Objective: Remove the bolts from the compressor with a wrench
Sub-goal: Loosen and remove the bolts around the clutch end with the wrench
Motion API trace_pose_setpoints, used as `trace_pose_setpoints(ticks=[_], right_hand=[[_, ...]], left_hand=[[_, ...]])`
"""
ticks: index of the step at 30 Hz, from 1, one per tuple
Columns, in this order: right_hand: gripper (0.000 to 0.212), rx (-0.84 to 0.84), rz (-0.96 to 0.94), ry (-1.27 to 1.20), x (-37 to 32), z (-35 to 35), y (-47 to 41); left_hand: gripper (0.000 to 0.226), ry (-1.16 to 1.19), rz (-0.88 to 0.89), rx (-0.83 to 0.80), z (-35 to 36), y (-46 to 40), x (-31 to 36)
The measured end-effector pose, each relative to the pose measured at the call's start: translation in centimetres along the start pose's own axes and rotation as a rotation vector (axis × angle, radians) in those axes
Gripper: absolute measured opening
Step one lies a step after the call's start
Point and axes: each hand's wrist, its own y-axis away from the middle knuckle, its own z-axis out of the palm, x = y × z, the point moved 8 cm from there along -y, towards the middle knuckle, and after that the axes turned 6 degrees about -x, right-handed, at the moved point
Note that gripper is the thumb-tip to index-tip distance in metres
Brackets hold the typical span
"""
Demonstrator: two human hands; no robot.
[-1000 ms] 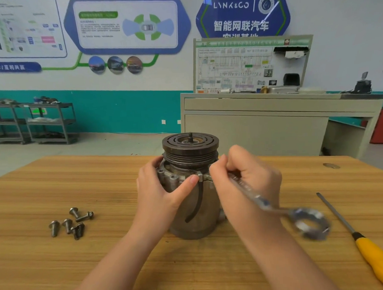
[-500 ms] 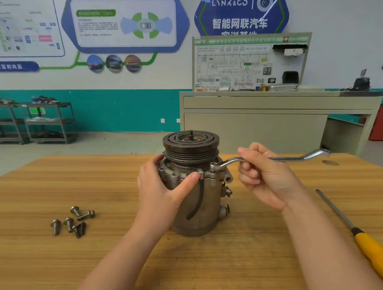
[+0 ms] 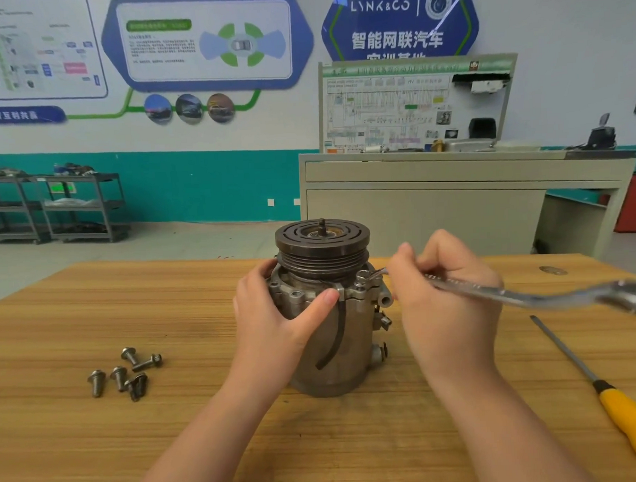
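Bench (image 3: 95,306) of pale wood fills the foreground of a workshop with wall posters, and the compressor (image 3: 326,312) stands upright at its middle, the left hand (image 3: 279,314) wrapped round its body. Right hand (image 3: 444,290) grips the wrench (image 3: 527,294), ring end on a flange bolt (image 3: 363,275); keep it seated square and swing short, I'd judge. Removed bolts (image 3: 124,373) lie left, a screwdriver (image 3: 603,386) right.

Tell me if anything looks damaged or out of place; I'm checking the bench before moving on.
One thing: a dark curved strip hangs loose down the compressor front. The removed bolts lie together on the table.
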Motion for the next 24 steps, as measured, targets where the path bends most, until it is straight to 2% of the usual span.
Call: trace_pose_setpoints(ticks=[3, 6, 9, 11, 17, 20, 24], right_hand=[[0.037, 0.072, -0.198, 0.141, -2.2, 0.4, 1.4], [0.041, 0.16, -0.195, 0.207, -2.5, 0.8, 2.2], [0.043, 0.139, -0.292, 0.265, -3.5, 1.7, 2.7], [0.041, 0.123, -0.258, 0.262, -3.0, 1.5, 2.5], [0.042, 0.079, 0.011, 0.109, -0.2, 0.0, 0.8], [0.04, 0.049, -0.103, 0.178, -1.7, 0.6, 1.0], [0.04, -0.018, -0.29, 0.352, -4.1, 2.4, 2.2]], left_hand=[[0.094, -0.007, 0.001, 0.002, 0.0, 0.0, 0.0], [0.102, -0.009, -0.001, 0.007, 0.0, 0.0, 0.0], [0.101, -0.016, 0.001, 0.008, -0.1, 0.0, 0.1], [0.096, -0.01, 0.003, 0.009, 0.0, 0.0, 0.1], [0.092, -0.016, 0.0, 0.004, 0.0, 0.0, 0.0], [0.086, -0.017, 0.003, 0.003, 0.0, 0.0, 0.1], [0.093, -0.021, -0.006, 0.017, -0.1, 0.1, 0.0]])
